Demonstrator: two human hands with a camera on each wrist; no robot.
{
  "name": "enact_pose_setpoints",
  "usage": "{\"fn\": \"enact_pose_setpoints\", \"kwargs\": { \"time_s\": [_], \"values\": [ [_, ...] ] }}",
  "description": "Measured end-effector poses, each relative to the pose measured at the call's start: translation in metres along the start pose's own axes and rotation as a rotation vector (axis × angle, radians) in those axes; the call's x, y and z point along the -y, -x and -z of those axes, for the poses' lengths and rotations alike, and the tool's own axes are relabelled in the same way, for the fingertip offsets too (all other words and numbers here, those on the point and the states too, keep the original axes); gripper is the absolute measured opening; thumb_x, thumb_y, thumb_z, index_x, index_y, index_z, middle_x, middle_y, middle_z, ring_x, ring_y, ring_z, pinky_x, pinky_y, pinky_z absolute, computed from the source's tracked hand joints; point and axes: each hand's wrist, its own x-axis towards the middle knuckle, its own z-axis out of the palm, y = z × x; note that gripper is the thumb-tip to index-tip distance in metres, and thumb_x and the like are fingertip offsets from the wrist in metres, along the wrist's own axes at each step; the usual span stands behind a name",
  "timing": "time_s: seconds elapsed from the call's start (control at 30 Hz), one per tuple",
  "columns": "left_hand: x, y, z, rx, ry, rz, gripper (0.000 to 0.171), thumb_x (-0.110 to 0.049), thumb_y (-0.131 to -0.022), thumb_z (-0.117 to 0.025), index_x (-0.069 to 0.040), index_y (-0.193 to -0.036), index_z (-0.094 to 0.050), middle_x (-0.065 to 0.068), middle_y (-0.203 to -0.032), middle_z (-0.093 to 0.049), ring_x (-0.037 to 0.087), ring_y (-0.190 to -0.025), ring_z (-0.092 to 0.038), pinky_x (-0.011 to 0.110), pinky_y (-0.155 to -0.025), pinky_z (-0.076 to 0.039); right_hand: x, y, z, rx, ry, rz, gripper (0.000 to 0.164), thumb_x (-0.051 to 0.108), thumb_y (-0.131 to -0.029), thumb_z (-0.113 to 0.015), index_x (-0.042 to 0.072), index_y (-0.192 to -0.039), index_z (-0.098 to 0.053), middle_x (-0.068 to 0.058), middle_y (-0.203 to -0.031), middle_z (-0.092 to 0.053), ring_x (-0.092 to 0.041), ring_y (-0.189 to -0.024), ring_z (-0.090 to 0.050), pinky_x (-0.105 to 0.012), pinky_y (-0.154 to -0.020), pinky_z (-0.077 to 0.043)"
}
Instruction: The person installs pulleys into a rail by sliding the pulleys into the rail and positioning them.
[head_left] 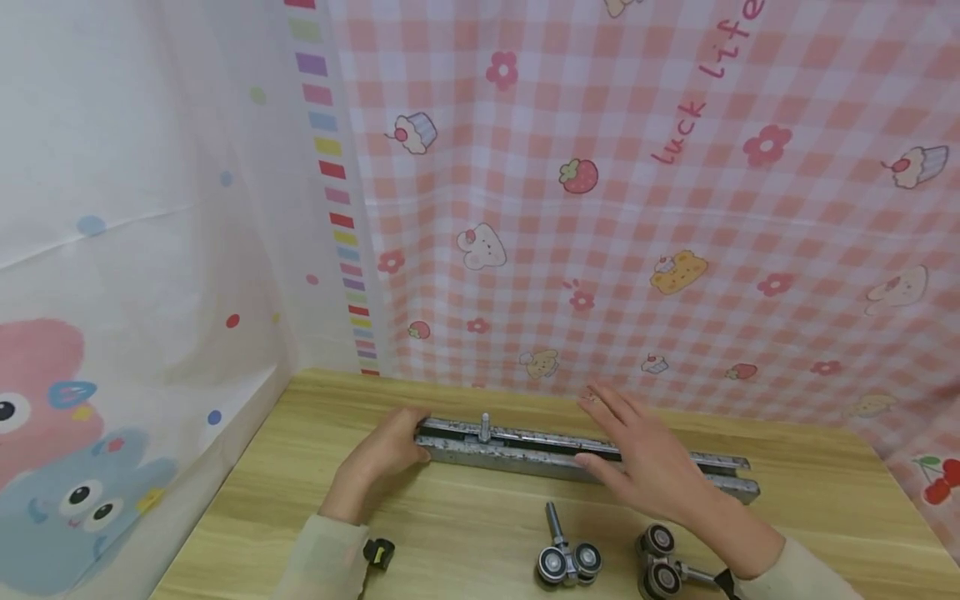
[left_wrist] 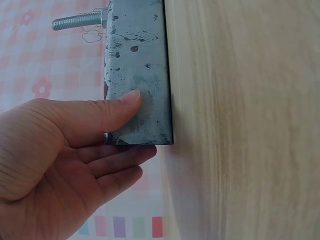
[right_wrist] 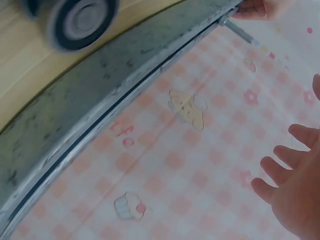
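Note:
A worn grey steel track channel (head_left: 517, 458) lies lengthwise on the table, its slot facing up. From the slot near its left end rises a threaded bolt (head_left: 485, 427); whatever it is fixed to inside is mostly hidden. My left hand (head_left: 382, 454) grips the channel's left end, the thumb (left_wrist: 122, 104) on the front face and the fingers around the end and behind. Over the right half, my right hand (head_left: 651, 457) hovers with fingers spread, holding nothing. In the right wrist view those fingers (right_wrist: 280, 170) stand apart from the channel (right_wrist: 115, 75).
Two roller trolleys with threaded bolts lie in front of the channel: one (head_left: 553, 565) at the middle, the other (head_left: 663, 575) partly beside my right forearm. A wooden table (head_left: 300, 475) carries everything. A pink checked cloth (head_left: 525, 275) hangs behind, a white printed one (head_left: 150, 275) at left.

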Motion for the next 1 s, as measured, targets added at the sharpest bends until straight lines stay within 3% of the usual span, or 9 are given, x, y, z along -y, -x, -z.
{"fn": "enact_pose_setpoints", "kwargs": {
  "time_s": [0.13, 0.5, 0.77, 1.0],
  "values": [
    [0.0, 0.001, 0.0, -0.002, -0.007, 0.0, 0.047, 0.011, -0.076, -0.084, 0.004, -0.12, -0.07, 0.016, -0.118, -0.071, 0.033, -0.114, -0.065, 0.051, -0.103, -0.053, -0.006, 0.012, 0.007, -0.023, 0.031, -0.016, 0.076, 0.039, -0.093, -0.078, 0.01, -0.156, -0.048, -0.018, -0.162, -0.041, -0.046, -0.14, -0.046, -0.069, -0.102, -0.047],
    [-0.001, 0.002, 0.0, 0.007, 0.015, 0.016, 0.057, 0.01, -0.079, -0.084, 0.009, -0.133, -0.064, 0.024, -0.133, -0.066, 0.041, -0.127, -0.06, 0.054, -0.11, -0.048, -0.014, 0.051, 0.017, 0.043, 0.118, -0.095, 0.086, 0.054, -0.088, -0.079, 0.009, -0.155, -0.049, -0.022, -0.164, -0.035, -0.049, -0.14, -0.043, -0.072, -0.106, -0.039],
    [0.0, 0.003, 0.0, 0.007, 0.032, 0.022, 0.058, 0.009, -0.08, -0.083, 0.009, -0.135, -0.063, 0.024, -0.135, -0.065, 0.04, -0.128, -0.059, 0.054, -0.11, -0.048, -0.026, 0.078, 0.022, 0.053, 0.133, -0.159, 0.088, 0.061, -0.084, -0.08, 0.01, -0.15, -0.054, -0.025, -0.158, -0.043, -0.05, -0.132, -0.051, -0.072, -0.092, -0.05],
    [-0.002, 0.003, 0.001, -0.004, 0.014, 0.011, 0.053, 0.009, -0.078, -0.085, 0.007, -0.128, -0.067, 0.021, -0.126, -0.069, 0.037, -0.121, -0.063, 0.053, -0.106, -0.051, -0.036, 0.1, 0.028, 0.184, 0.071, -0.292, 0.086, 0.056, -0.086, -0.082, 0.003, -0.149, -0.054, -0.027, -0.153, -0.046, -0.053, -0.124, -0.056, -0.07, -0.086, -0.053]
  ]
}}
